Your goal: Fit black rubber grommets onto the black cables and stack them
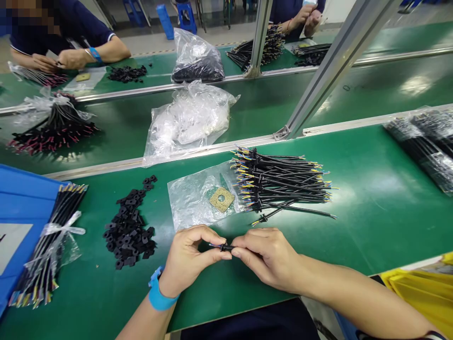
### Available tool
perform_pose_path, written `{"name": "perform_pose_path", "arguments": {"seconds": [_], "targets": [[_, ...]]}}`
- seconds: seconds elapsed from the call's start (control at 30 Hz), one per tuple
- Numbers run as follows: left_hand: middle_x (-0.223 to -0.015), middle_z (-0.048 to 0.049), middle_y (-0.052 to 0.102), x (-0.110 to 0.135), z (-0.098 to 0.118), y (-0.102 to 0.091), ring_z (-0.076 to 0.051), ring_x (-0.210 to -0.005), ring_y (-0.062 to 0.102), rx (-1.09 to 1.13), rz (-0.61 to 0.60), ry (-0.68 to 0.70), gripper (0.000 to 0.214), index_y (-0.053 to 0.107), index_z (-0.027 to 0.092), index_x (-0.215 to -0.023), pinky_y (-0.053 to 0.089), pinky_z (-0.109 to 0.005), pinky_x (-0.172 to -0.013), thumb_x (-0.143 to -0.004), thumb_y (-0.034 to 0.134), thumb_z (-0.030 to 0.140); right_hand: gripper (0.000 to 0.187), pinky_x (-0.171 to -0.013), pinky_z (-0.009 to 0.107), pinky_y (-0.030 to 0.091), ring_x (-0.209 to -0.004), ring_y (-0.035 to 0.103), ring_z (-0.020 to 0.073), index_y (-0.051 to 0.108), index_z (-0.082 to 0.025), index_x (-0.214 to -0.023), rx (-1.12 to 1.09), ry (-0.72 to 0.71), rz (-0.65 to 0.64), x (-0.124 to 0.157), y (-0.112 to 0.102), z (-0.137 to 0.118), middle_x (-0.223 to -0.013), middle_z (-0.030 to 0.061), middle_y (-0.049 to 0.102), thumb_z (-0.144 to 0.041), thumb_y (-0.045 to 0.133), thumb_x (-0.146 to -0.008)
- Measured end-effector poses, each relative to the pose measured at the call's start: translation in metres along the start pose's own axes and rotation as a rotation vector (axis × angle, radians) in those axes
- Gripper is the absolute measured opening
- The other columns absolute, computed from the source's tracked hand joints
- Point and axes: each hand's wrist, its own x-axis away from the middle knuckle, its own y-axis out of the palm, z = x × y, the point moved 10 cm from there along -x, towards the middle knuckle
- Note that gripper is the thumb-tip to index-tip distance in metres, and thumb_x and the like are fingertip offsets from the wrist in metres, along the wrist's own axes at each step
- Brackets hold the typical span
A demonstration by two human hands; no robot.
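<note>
My left hand (pixel 189 257) and my right hand (pixel 267 255) meet near the front edge of the green belt (pixel 371 212). Both pinch a short black cable (pixel 223 247) with a small black part on it, held between the fingertips. Just beyond lies a pile of black cables with coloured wire ends (pixel 279 182). A heap of small black rubber parts (pixel 129 231) sits left of my left hand. A clear plastic bag (pixel 193 198) with a tan square pad (pixel 222 199) on it lies right behind my hands.
A tied cable bundle (pixel 49 245) rests on a blue bin (pixel 17 212) at left. Bagged cables (pixel 424 144) lie at far right, a crumpled plastic bag (pixel 187 120) behind. A slanted metal post (pixel 329 66) crosses the belt. Other people's hands work at the far side (pixel 71 57).
</note>
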Motion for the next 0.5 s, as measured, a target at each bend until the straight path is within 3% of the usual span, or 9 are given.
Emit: {"name": "perform_pose_path", "arguments": {"seconds": [0.27,0.5], "targets": [[-0.066,-0.0023,0.076,-0.001,0.007,0.007,-0.015,-0.060,0.071,-0.096,-0.013,0.038,0.019,0.078,0.021,-0.069,0.056,-0.023,-0.059,-0.067,0.093,0.032,0.024,-0.058,0.018,0.041,-0.059,0.054,0.0068,0.070,-0.015,-0.088,-0.193,0.133,-0.078,0.001,0.011,0.016,-0.069,-0.0013,0.064,-0.024,0.054,-0.103],[-0.064,-0.0038,0.075,-0.003,0.011,0.005,-0.017,-0.058,0.070,-0.118,-0.011,0.022,0.025,0.079,0.022,-0.068,0.055,-0.026,-0.057,-0.069,0.091,0.043,0.033,-0.054,0.014,0.041,-0.053,0.055,0.0048,0.071,-0.015,-0.082,-0.359,0.246,-0.143,-0.003,0.018,0.025,-0.062,-0.0030,0.063,-0.032,0.054,-0.105]]}}
